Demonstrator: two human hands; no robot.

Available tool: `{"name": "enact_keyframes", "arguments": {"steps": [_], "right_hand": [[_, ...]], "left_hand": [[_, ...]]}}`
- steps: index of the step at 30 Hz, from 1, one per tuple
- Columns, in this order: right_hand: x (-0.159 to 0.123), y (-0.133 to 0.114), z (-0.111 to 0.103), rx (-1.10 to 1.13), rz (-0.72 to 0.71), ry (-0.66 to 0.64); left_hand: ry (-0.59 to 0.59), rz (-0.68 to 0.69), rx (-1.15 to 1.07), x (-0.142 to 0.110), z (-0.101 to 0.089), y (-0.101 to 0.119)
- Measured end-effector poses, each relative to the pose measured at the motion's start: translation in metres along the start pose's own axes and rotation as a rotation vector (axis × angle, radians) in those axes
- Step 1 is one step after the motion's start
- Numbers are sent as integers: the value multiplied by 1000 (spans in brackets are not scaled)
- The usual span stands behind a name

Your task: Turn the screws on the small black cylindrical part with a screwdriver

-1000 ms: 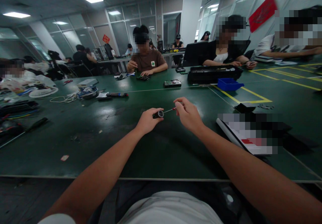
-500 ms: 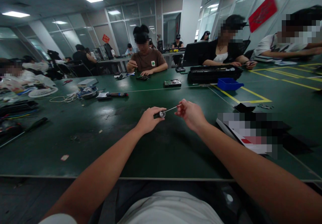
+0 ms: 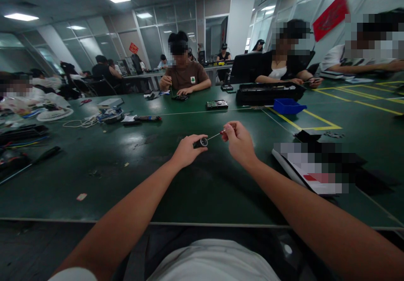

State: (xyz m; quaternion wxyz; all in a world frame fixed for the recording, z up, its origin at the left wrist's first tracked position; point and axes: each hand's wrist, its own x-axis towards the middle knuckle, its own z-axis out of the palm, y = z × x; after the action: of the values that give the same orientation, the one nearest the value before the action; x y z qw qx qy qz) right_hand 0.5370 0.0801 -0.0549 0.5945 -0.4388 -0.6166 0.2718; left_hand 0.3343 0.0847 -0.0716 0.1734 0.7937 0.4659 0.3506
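My left hand [image 3: 187, 151] is closed around a small black cylindrical part [image 3: 202, 143] with a silvery round open end, which faces me and to the right. Thumb and forefinger grip it from either side. In my right hand [image 3: 237, 140] is a thin screwdriver [image 3: 216, 135] with a reddish handle, pinched between the fingers. Its metal shaft points left, and the tip meets the rim of the round end; whether it sits inside cannot be made out. Both hands are above the green table [image 3: 189, 196].
A hard drive [image 3: 217, 104] lies beyond my hands, with a blue bin [image 3: 288, 106] and a long black casing [image 3: 269, 93] to its right. A longer screwdriver [image 3: 47, 155] lies at left. Papers [image 3: 311, 171] are near my right forearm. Several people sit around the table.
The fingers of my right hand have shifted their grip on the screwdriver and curled in more. My left hand holds the black part almost still, its round end turned slightly.
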Motion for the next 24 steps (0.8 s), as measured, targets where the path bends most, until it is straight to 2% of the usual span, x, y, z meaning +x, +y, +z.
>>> {"name": "enact_keyframes", "arguments": {"steps": [7, 13, 19, 24], "right_hand": [[0, -6, -1, 2, 3, -39], [-1, -13, -6, -215, 23, -68], [0, -8, -6, -227, -9, -110], [2, -9, -6, -370, -18, -104]], "left_hand": [[29, -84, 16, 1, 0, 1], [30, -89, 58, 0, -1, 3], [8, -82, 90, -1, -1, 2], [-1, -78, 117, -1, -1, 2]]}}
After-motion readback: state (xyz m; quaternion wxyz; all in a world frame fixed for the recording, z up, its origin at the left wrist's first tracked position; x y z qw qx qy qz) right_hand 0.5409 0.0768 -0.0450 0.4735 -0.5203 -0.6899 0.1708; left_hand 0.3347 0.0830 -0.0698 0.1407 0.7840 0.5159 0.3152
